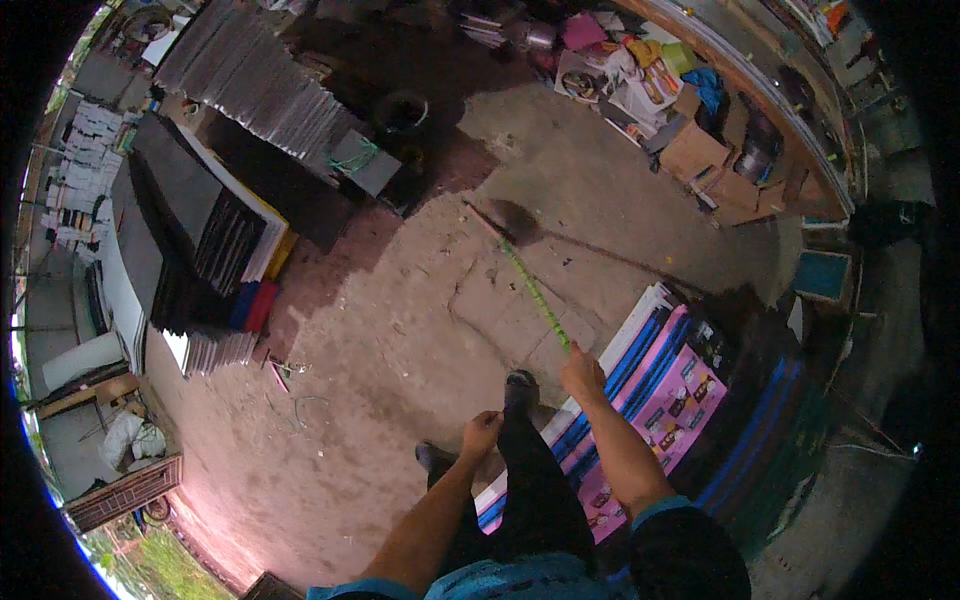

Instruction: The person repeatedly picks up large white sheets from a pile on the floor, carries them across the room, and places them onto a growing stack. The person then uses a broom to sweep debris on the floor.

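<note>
My right hand (582, 374) is wrapped round the near end of a long thin stick (530, 283). The stick is bright green along most of its length and reddish-brown at the far end, slanting forward and left over the concrete floor. A dark round patch (516, 222) lies beside its far end; what it is, I cannot tell. My left hand (482, 433) is closed in front of my legs, its fingers curled in; whatever they may hold is hidden. Close by my right forearm is a stack of pink, blue, white and black sheets (650, 380), with a pink printed sheet facing up.
Tall stacks of grey sheets (250, 80) and black boards (185, 190) stand at the left. Cardboard boxes (695, 152) and mixed clutter lie at the far right. A cracked concrete floor (370, 340) stretches between them. A wooden crate (125, 490) sits at the lower left.
</note>
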Motion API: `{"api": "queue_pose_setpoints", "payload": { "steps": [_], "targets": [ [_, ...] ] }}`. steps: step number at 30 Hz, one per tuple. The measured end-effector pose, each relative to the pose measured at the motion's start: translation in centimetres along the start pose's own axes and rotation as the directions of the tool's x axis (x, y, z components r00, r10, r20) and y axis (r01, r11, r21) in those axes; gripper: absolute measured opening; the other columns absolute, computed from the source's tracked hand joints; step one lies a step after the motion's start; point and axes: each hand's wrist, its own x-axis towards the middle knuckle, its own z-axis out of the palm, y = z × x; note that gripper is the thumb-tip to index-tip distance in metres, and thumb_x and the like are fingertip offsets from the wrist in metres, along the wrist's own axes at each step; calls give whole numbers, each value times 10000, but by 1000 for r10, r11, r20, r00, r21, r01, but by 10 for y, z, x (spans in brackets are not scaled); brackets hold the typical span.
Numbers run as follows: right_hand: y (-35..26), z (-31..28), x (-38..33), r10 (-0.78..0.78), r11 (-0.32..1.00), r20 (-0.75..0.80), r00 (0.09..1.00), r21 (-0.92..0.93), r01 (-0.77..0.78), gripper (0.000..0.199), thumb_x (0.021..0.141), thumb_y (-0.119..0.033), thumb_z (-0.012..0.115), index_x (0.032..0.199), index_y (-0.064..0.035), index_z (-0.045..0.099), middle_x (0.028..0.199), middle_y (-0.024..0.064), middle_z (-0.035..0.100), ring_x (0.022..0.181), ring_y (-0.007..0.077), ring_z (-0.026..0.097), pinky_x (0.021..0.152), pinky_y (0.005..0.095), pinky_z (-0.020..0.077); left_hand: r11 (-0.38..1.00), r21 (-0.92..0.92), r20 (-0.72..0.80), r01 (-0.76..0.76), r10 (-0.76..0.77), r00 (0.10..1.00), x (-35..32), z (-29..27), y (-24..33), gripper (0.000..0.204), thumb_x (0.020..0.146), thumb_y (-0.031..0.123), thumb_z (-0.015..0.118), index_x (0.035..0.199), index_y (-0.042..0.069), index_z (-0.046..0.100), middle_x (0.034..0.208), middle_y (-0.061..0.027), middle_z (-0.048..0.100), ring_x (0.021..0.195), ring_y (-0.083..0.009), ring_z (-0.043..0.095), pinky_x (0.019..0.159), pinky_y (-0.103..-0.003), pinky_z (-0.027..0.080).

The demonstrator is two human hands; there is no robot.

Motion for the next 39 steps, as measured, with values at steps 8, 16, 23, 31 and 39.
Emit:
{"api": "queue_pose_setpoints", "payload": {
  "steps": [8,16,23,31,39],
  "targets": [
    [-50,-55,193,29,997,-326,945,-65,-53,388,913,-132,612,1265,15,544,1085,211,676,990,404,683,794,488,579,999,-36,-40,8,-10,999,24,-9,13,424,948,366,612,1168,11,686,1051,-169,726,988,-267,690,876,-372,515],
    [-92,-45,316,38,999,-217,976,-23,-45,323,972,-157,536,1249,10,554,1107,189,687,1026,361,691,789,457,594,974,-108,-31,-198,196,980,83,12,68,404,979,355,601,1202,23,660,1041,-118,714,929,-216,671,819,-354,507],
    [-84,4,142,-136,975,-11,991,-176,132,470,944,-155,551,1382,0,478,1022,198,702,898,383,715,729,519,579,971,-230,-25,-65,61,998,53,9,83,365,959,304,622,1111,-22,685,963,-159,722,921,-237,676,847,-365,516],
    [-123,-13,210,-116,977,-311,943,-208,52,381,925,-125,563,1292,-23,570,947,171,715,886,335,720,709,430,592,973,-223,-44,-59,50,998,19,-6,41,388,969,318,620,1139,-28,673,1006,-161,720,932,-232,674,845,-366,519],
    [-133,48,127,-431,844,-56,901,-379,380,367,922,-171,532,1244,-4,587,966,208,710,867,364,720,717,456,596,957,-272,-73,-107,90,993,16,6,-28,411,963,328,628,1143,-40,664,975,-155,716,906,-237,665,833,-381,516]
  ]
}}
